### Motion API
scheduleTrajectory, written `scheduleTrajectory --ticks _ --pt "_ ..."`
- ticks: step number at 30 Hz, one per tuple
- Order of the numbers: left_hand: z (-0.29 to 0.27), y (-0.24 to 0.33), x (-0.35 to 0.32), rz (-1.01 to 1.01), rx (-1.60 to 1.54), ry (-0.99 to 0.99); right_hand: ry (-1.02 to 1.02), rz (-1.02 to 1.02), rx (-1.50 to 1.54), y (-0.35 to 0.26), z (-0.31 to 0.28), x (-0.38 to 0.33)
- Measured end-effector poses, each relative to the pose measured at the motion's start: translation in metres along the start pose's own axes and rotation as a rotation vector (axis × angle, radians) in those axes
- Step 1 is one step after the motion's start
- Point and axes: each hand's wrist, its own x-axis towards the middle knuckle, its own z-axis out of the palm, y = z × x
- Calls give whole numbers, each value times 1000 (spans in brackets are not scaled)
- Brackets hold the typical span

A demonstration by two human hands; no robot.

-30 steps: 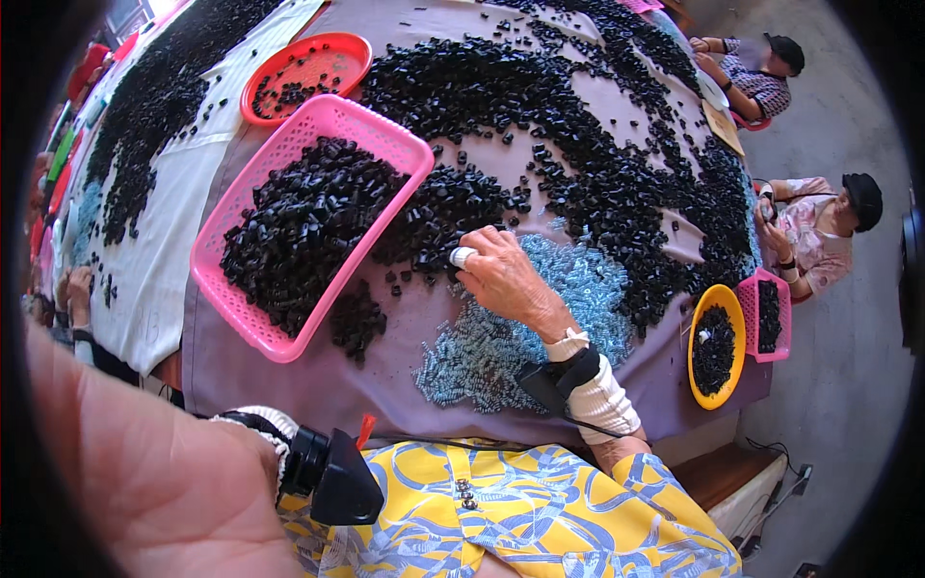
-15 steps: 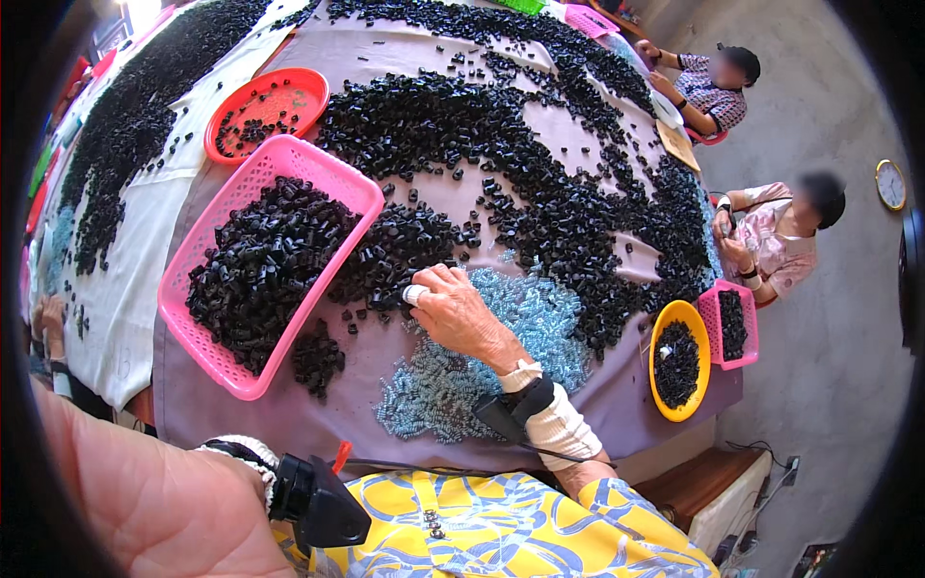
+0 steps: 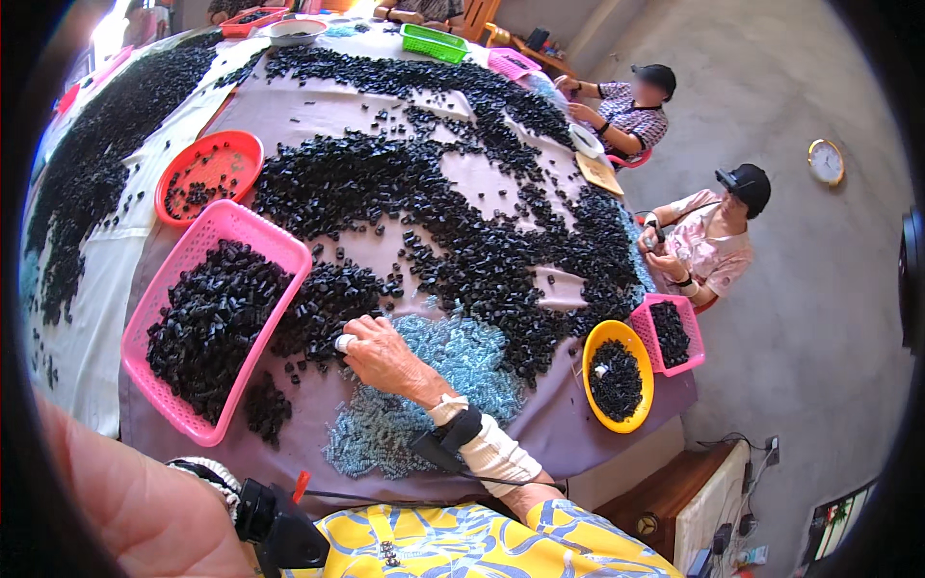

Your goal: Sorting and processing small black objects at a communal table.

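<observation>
Moved: my view; the pink basket [image 3: 255, 229] now shows further left.
Right hand [image 3: 387, 358]: centre, fingers curled at black pieces [image 3: 328, 297]; can't tell if pinching.
Left hand [image 3: 145, 501]: lower left, fingers hidden; can't tell.
In the way: yellow bowl [image 3: 617, 330], right.
Open room: bare cloth [image 3: 299, 433], lower left.

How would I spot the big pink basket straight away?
On the cloth-covered table, look left of the person's right hand. There sits the big pink basket, rectangular, heaped with black pieces. Its neighbour, the red tray, is round, while the small pink basket stands beside a yellow bowl.
</observation>
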Motion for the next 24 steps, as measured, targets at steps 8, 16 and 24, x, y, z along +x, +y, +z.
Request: scheduleTrajectory --ticks 8,16,24 --pt "15 -6 -6 20 -65 43 -144 89 -19 3 0 -1" --pt "10 -5 -5 34 -83 43 1 27 -3 3 7 -2" --pt "-13 21 -4 -20 -4 -11 -34 15 -52 -1 -1 -3"
